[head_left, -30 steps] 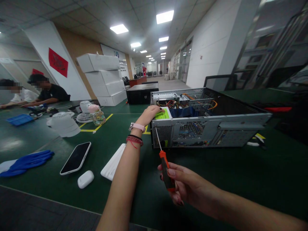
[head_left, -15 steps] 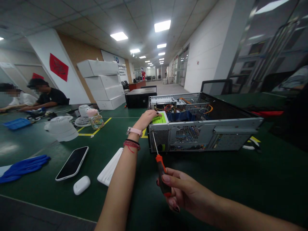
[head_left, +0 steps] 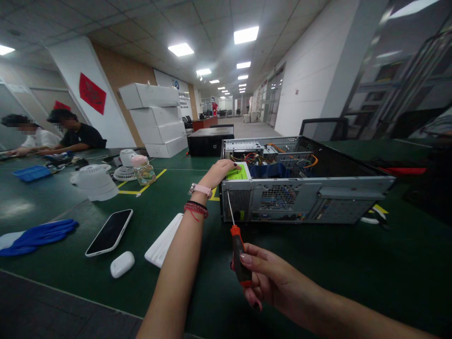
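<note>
An open computer case (head_left: 310, 190) lies on its side on the green table, its rear panel toward me. My left hand (head_left: 221, 170) lies over the power supply (head_left: 238, 172) with the yellow-green label, at the case's near left corner; its fingers rest on top and are partly hidden. My right hand (head_left: 264, 268) grips a screwdriver (head_left: 241, 256) by its black and orange handle. The shaft slants up and away from me, and its tip meets the rear panel's upper left corner, just below my left hand. Any screw there is too small to make out.
Left of my arm lie a white flat object (head_left: 163, 242), an earbud case (head_left: 122, 264), a phone (head_left: 110, 231) and blue gloves (head_left: 42, 237). Beyond them stand small white fans (head_left: 92, 181) and a jar (head_left: 143, 170). White boxes (head_left: 157, 127) are stacked behind. Two people sit far left.
The view has shifted slightly, so everything sits a little further right. Both hands keep their places, and the screwdriver tip stays at the same corner of the panel.
</note>
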`<state>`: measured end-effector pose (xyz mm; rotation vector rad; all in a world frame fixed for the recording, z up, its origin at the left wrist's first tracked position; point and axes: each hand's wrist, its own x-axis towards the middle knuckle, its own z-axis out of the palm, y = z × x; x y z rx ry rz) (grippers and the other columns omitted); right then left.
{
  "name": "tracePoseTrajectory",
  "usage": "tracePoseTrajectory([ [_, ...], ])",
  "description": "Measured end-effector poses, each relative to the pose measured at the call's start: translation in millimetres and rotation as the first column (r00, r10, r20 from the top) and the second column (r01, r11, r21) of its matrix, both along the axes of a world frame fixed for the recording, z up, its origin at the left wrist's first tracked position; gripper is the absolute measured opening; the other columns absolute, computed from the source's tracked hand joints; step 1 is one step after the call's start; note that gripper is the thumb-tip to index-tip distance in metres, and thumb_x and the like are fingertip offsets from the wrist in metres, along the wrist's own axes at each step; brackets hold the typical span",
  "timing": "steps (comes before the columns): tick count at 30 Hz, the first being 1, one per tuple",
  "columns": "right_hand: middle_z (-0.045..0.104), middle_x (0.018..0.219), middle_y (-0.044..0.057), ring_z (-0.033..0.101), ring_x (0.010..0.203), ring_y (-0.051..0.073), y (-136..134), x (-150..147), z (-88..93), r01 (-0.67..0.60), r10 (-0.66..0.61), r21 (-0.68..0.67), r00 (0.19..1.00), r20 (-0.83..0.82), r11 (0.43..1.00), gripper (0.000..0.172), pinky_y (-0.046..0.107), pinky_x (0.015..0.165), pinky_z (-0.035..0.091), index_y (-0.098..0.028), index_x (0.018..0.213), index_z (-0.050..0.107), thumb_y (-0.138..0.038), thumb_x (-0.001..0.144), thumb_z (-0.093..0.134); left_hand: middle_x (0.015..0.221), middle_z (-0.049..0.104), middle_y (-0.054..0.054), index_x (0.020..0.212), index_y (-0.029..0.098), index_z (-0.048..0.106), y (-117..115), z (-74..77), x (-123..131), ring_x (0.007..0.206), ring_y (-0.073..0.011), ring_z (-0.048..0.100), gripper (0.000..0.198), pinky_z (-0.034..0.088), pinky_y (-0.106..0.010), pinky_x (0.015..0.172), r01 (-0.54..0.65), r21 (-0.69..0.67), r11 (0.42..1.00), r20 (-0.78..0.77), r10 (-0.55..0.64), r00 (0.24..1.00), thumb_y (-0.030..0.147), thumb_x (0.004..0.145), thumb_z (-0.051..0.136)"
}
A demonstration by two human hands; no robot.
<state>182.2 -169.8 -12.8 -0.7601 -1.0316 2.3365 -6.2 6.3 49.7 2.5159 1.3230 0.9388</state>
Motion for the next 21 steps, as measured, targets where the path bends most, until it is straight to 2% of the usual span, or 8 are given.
tracePoseTrajectory([
  [4,0.060,0.071,-0.003,0.060,0.051,0.007,-0.4,0.4,1.5,-0.022,0.022,-0.009,1.000,-0.002,1.000,0.029,0.017,0.047,0.042,-0.018,0.091,0.048,-0.036,0.077,0.065,0.110,0.064,-0.005,0.093,0.015,0.067,-5.5,3.2,2.6,0.110,-0.0154,0.052,0.040,0.033,-0.030,0.104,-0.019,-0.035,0.999,0.027,0.020,0.999,0.018,0.087,0.028],
  [8,0.062,0.083,0.000,0.064,0.059,0.010,-0.1,0.9,3.4,-0.037,0.037,-0.015,0.999,-0.031,0.999,0.024,0.018,0.050,0.045,-0.018,0.094,0.050,-0.034,0.081,0.062,0.110,0.064,-0.004,0.094,0.016,0.068,-9.6,5.1,3.8,0.110,-0.0151,0.052,0.039,0.034,-0.029,0.103,-0.018,-0.024,1.000,0.035,0.019,0.999,0.018,0.087,0.029],
  [15,0.061,0.094,0.004,0.066,0.065,0.013,0.6,1.3,5.1,-0.075,0.075,0.003,0.995,-0.064,0.997,0.025,0.021,0.053,0.046,-0.018,0.103,0.053,-0.033,0.083,0.058,0.109,0.065,-0.004,0.094,0.016,0.068,-1.6,1.5,2.4,0.111,-0.0150,0.051,0.043,0.032,-0.030,0.105,-0.012,-0.035,0.999,0.050,0.013,0.999,0.020,0.088,0.026],
  [21,0.061,0.101,0.005,0.065,0.061,0.011,-0.7,0.9,7.2,-0.082,0.082,0.011,0.994,-0.069,0.997,0.025,0.020,0.051,0.045,-0.019,0.103,0.052,-0.033,0.083,0.057,0.109,0.065,-0.004,0.093,0.016,0.069,-1.2,2.1,2.8,0.111,-0.0156,0.051,0.042,0.032,-0.030,0.105,-0.010,-0.053,0.999,0.076,0.014,0.997,0.022,0.088,0.028],
])
